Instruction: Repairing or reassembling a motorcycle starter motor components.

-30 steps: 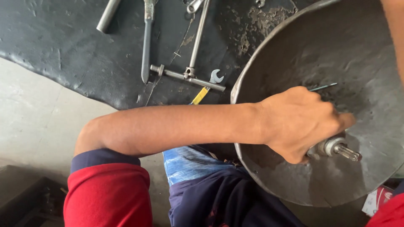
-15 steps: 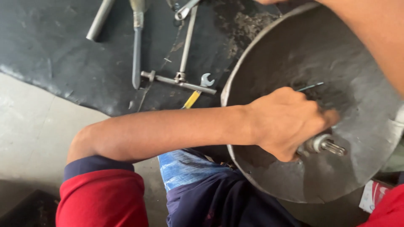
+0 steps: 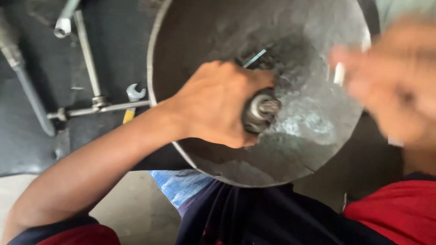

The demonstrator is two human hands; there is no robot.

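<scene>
With the left hand (image 3: 213,104) still clenched on the hub shaft (image 3: 261,111), the blurred, seemingly spread right hand (image 3: 395,86) has swung in at the metal dish's (image 3: 309,149) three o'clock.

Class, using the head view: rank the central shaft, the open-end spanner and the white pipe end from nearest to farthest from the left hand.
From the left hand:
1. Central shaft, gripped at the disc's middle.
2. Open-end spanner, left of the disc's rim.
3. White pipe end, upper left corner.

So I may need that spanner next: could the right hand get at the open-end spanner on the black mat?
Probably not directly. The right hand is blurred on the far side of the metal disc, and the left hand gripping the hub lies between it and the spanner.
</scene>
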